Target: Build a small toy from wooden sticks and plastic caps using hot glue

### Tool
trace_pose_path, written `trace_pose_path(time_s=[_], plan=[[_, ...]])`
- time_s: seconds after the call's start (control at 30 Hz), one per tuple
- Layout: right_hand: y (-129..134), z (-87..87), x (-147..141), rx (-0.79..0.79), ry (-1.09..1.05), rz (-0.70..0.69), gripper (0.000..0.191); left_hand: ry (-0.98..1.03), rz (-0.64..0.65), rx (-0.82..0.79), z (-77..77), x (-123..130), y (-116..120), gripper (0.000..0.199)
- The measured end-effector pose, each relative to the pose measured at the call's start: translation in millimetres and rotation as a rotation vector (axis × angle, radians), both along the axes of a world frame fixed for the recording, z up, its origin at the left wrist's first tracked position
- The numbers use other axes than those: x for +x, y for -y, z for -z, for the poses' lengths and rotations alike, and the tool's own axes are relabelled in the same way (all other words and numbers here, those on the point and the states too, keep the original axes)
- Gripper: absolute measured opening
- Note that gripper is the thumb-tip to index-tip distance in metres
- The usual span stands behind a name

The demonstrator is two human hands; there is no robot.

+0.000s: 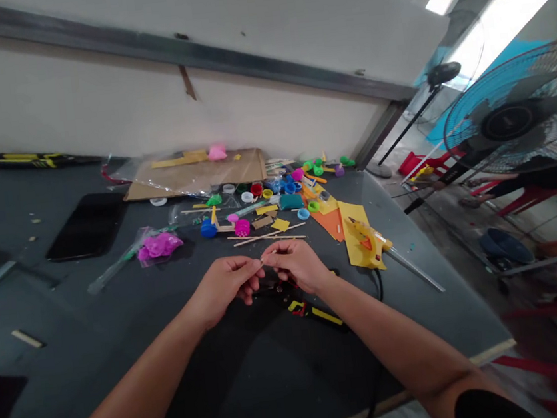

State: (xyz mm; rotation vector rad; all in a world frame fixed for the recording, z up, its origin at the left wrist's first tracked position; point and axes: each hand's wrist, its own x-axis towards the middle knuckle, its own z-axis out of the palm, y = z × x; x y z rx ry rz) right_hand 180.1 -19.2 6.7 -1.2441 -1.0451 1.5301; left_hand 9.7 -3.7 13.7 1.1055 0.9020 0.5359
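Observation:
My left hand (229, 283) and my right hand (298, 265) meet at the fingertips above the dark table. Between them they pinch a small, thin, pale stick (263, 262), mostly hidden by the fingers. Beneath my right hand and wrist lie pliers with yellow and black handles (327, 315). Just beyond the hands, thin wooden sticks (266, 236) cross on the table. Farther back is a small piece with a blue wheel (207, 228) and a magenta wheel (242, 228).
A yellow glue gun (370, 242) lies on yellow paper at the right. Coloured caps, orange paper (329, 222) and cardboard (194, 175) lie at the back. A black phone (86, 225) and purple clay (159, 245) lie left. A fan (507, 121) stands beyond the table.

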Motion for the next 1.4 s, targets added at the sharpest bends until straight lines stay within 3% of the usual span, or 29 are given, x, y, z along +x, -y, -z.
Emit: trace_pose_path(time_s=[0.2,0.43,0.77,1.03,1.27,1.4], plan=[[0.3,-5.2,0.0,0.028,-0.062,0.055,0.02,0.141,0.003,-0.05,-2.0,0.1,2.0,0.027],[4.7,-6.7,-1.8,0.059,-0.044,0.061,0.018,0.091,-0.003,0.028,-1.2,2.6,2.4,0.025],[8.7,-8.8,-2.6,0.123,-0.072,0.011,0.023,-0.099,0.034,0.247,-15.2,-1.5,1.5,0.027],[8.5,-9.2,-6.8,0.061,-0.121,0.085,0.014,-0.23,-0.007,0.497,-11.1,1.1,7.1,0.029],[9.3,-15.2,-5.3,0.054,-0.135,0.107,0.017,0.002,0.05,0.243,-9.6,1.0,5.6,0.03],[11.2,-16.4,-7.2,0.061,-0.128,0.107,0.016,-0.007,0.035,0.277,-7.5,1.0,5.6,0.026]])
